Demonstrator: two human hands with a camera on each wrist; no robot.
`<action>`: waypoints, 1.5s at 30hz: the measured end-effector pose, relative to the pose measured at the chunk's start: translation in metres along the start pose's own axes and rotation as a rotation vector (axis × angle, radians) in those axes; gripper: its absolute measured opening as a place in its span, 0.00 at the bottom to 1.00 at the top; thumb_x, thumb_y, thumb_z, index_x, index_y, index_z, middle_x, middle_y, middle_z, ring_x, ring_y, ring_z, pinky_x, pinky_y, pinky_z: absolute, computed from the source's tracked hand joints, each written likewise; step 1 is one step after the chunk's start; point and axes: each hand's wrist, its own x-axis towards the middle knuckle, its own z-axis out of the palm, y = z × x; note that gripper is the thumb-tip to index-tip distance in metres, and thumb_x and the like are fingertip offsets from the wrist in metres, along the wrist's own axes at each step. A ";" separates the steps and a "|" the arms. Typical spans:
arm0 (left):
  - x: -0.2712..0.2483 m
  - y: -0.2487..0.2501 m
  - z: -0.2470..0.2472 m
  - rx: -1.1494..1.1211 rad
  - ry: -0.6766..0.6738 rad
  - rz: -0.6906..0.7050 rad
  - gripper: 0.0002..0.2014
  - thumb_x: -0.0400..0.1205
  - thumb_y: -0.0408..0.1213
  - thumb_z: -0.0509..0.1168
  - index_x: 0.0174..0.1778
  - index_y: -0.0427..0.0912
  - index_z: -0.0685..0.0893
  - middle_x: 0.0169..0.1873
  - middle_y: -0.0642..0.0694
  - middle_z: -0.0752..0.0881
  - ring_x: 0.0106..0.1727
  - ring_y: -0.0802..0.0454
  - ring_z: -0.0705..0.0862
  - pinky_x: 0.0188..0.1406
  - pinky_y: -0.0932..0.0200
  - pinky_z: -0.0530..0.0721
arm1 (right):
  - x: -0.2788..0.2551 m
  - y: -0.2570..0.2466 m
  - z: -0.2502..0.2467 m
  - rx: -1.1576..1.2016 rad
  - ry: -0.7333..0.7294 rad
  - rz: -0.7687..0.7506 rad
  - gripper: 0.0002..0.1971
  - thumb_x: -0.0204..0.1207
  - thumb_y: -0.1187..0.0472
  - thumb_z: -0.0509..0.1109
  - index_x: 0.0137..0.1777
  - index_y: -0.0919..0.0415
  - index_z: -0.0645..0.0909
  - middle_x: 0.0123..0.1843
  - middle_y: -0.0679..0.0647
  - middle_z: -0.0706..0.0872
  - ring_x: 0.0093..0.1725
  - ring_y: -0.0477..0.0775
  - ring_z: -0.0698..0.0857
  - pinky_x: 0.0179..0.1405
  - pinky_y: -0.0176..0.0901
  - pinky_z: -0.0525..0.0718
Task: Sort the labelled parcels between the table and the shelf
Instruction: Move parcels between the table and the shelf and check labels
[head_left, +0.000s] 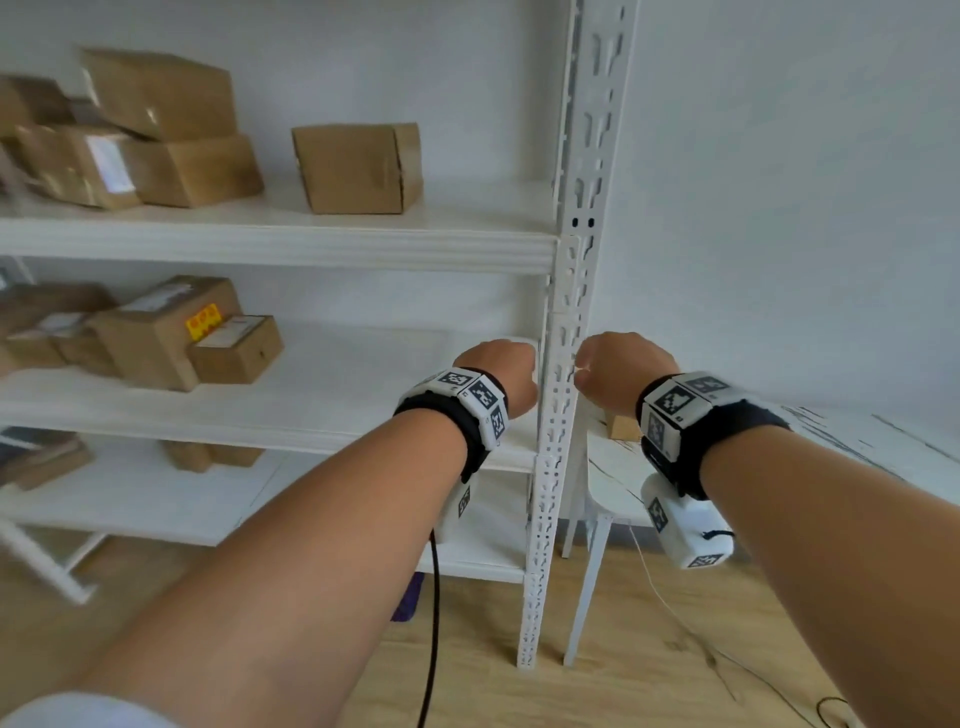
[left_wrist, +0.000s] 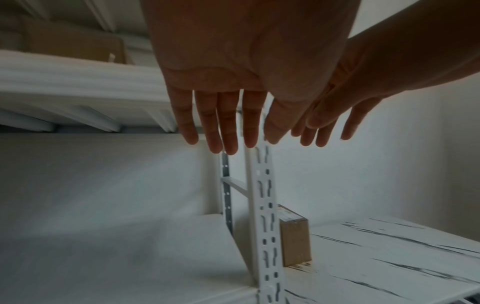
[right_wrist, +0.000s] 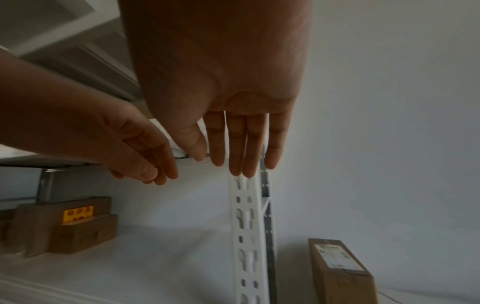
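Observation:
Brown cardboard parcels stand on the white shelf unit (head_left: 291, 244): one alone (head_left: 358, 166) on the top board, a stack (head_left: 156, 130) to its left, and more (head_left: 171, 332) on the middle board, one with a yellow sticker. One labelled parcel (right_wrist: 340, 273) lies on the white table (head_left: 883, 441) just right of the shelf post (head_left: 563, 415). My left hand (head_left: 501, 371) hovers left of that post and my right hand (head_left: 621, 369) right of it. In the wrist views the fingers (left_wrist: 228, 127) (right_wrist: 233, 144) of both hang straight and hold nothing.
The slotted metal post stands between my two hands. A few small boxes (head_left: 213, 454) sit on the lower board. A black cable (head_left: 434, 623) hangs from my left wrist and a thin white wire (head_left: 670, 603) trails over the wooden floor (head_left: 649, 691).

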 end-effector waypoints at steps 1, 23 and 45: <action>-0.007 -0.011 -0.007 0.005 0.016 -0.029 0.14 0.86 0.37 0.59 0.66 0.42 0.81 0.63 0.45 0.84 0.62 0.44 0.83 0.58 0.52 0.82 | 0.000 -0.014 -0.002 0.000 0.011 -0.017 0.14 0.82 0.57 0.61 0.62 0.54 0.83 0.59 0.53 0.87 0.56 0.57 0.86 0.48 0.47 0.83; 0.024 -0.292 -0.173 0.090 0.306 -0.180 0.14 0.82 0.35 0.62 0.62 0.41 0.83 0.57 0.43 0.86 0.56 0.43 0.85 0.54 0.51 0.85 | 0.139 -0.259 -0.084 0.128 0.466 -0.054 0.16 0.78 0.57 0.61 0.65 0.54 0.77 0.54 0.53 0.87 0.52 0.59 0.84 0.43 0.45 0.76; 0.152 -0.321 -0.184 -0.321 0.027 -0.135 0.08 0.81 0.32 0.62 0.54 0.35 0.75 0.39 0.45 0.76 0.37 0.50 0.76 0.31 0.60 0.72 | 0.239 -0.275 -0.058 0.538 0.219 0.225 0.38 0.78 0.64 0.66 0.83 0.63 0.50 0.57 0.59 0.78 0.53 0.60 0.81 0.49 0.52 0.82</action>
